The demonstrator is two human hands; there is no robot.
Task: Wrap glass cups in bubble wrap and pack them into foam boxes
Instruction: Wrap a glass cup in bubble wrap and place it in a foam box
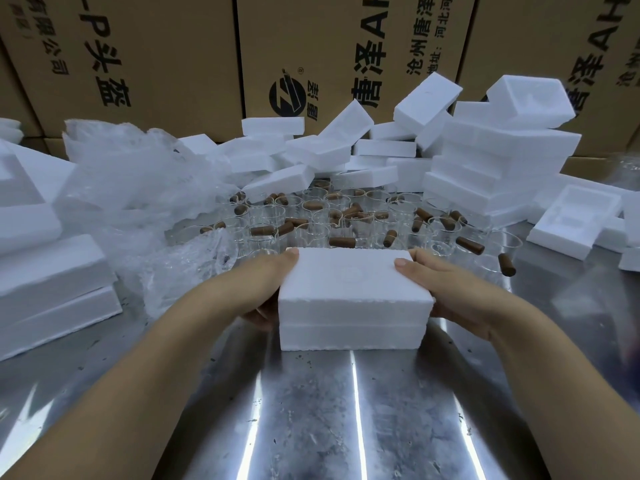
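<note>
While both halves of the foam box (pixel 353 292) sit closed one on the other, it rests on the metal table (pixel 311 410) right in front of the person, clasped from either side. The left hand (pixel 273 289) grips its left end, thumb laid over the top edge and fingers curled round the side; the right hand (pixel 446 289) holds the right end the same way. What lies inside cannot be seen, so a wrapped cup in there is likely but unconfirmed. By that reading, this box is finished or nearly so, needing only to be set aside.

Much work is left. Just behind the box, a crowd of glass cups (pixel 311 216) with brown handles stands bare. Loose bubble wrap (pixel 138 181) is heaped at the left, and a pile of foam pieces (pixel 485 161) waits beyond, against cardboard cartons (pixel 173 46).
</note>
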